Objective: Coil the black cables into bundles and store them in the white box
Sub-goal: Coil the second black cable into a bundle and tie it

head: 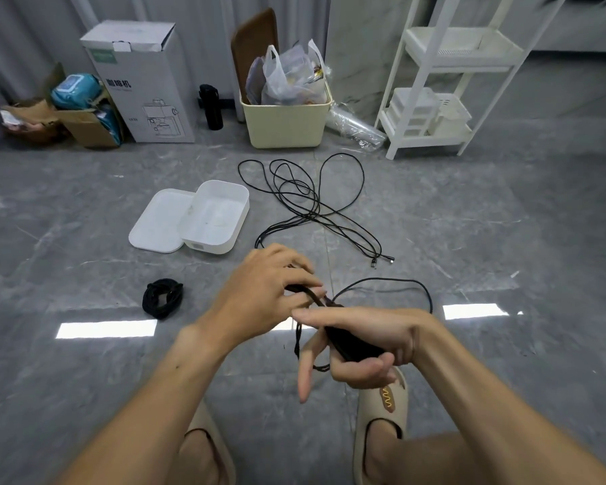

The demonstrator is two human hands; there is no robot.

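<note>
At lower centre the half-wound cable (355, 344) could slip and unravel, because the right hand (371, 344) clamps it only with curled lower fingers, index straight. The left hand (270, 292) pinches the strand; loose cables (315, 204), a bundle (162, 297) and the box (216, 218) lie on the floor above.

Single head-mounted wide-angle view, looking forward and steeply down: both hands close beneath the lens, grey floor (84, 211) spreading beyond, far wall (21, 36) at the upper edge; straight lines bow at the margins.
</note>
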